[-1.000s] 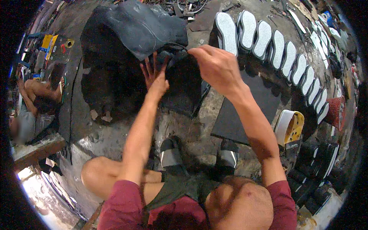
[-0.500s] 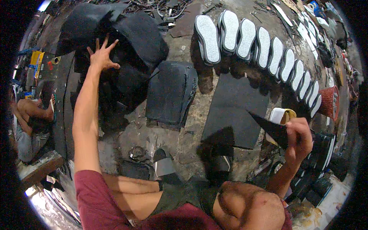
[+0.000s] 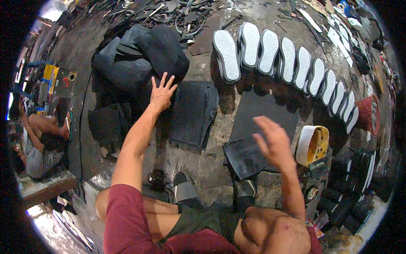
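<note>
My left hand is stretched out with its fingers spread, between a heap of bent black sheets and a stack of flat black sheets. It grips nothing. My right hand, slightly blurred, hovers with thumb and fingers apart above a dark flat board. A smaller black sheet lies across that board's near left part, its lower corner jutting past the edge. Close to the right hand stands a white oval ring-shaped piece with a yellowish inside.
Grey-topped shoe soles stand in a curved row at the far right, ending near a red basket. Black strapped items are piled at right. Scraps litter the far floor. Another person sits at left.
My left hand has moved right and nearer, away from the heap. My right hand has let go of a black pointed piece and moved left. A black sheet now lies on the board's near part.
</note>
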`<state>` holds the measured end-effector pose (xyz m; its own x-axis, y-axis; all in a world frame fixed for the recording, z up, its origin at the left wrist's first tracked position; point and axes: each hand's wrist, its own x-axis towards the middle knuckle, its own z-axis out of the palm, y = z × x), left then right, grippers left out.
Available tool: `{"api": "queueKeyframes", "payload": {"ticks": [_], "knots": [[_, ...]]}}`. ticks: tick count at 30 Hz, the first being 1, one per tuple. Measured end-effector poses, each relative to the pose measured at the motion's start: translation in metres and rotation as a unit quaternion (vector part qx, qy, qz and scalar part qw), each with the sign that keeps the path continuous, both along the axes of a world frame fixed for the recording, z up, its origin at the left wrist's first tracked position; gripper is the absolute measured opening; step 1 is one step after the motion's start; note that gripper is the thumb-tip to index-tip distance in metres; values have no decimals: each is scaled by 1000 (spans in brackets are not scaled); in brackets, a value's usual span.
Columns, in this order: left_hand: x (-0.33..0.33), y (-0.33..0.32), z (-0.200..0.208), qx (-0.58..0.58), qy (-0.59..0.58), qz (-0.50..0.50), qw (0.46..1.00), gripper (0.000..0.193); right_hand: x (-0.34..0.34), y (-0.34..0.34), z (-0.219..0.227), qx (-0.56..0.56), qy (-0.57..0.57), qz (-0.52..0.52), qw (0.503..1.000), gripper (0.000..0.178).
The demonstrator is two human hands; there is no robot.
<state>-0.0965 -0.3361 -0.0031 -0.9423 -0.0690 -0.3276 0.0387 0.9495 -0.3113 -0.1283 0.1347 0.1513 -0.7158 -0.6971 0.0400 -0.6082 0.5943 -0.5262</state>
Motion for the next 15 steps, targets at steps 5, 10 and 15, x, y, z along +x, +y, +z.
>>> {"api": "queueKeyframes", "payload": {"ticks": [5, 10, 15], "knots": [[0, -22, 25, 71, -19, -66, 995, 67, 43, -119, -74, -33, 54, 234, 970, 50], [-2, -38, 35, 101, -37, -118, 987, 57, 69, -149, -137, 32, 50, 265, 963, 51], [-13, -53, 97, 102, 8, -117, 988, 49, 67, -138, -141, 21, 6, 257, 966, 50]]}}
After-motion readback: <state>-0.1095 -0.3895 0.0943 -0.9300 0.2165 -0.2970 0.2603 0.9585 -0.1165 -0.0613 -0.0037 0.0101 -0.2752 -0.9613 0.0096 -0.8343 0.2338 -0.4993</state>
